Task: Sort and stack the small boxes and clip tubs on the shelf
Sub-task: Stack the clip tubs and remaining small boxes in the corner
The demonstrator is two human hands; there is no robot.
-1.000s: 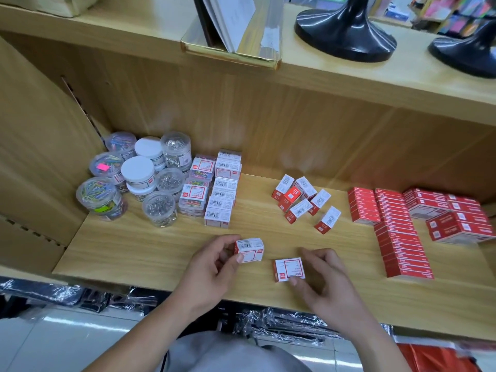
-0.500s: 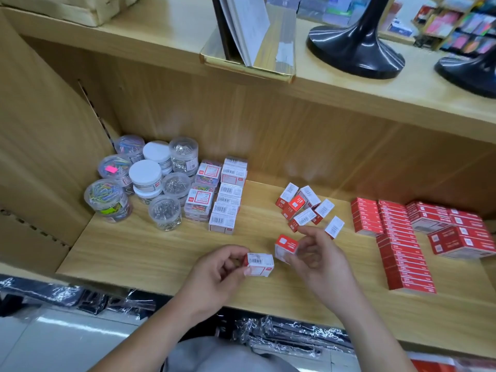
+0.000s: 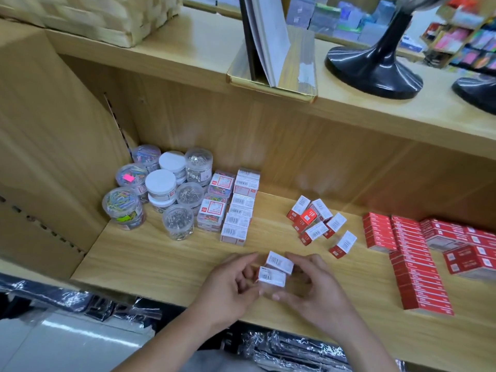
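Fingers (image 3: 240,260) of the left hand (image 3: 228,285) curl round the lower small box (image 3: 271,276), the right hand (image 3: 316,291) pinching the upper small box (image 3: 279,262). Both long axes run left-right, barcodes up.

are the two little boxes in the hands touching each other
Touching. The head view shows the upper box lying against the lower box with no gap, left hand and right hand holding them.

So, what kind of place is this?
Probably a stationery shop: clear round plastic tubs of paper clips, rows of flat red cardboard boxes on the wooden shelf, racks of colourful goods behind.
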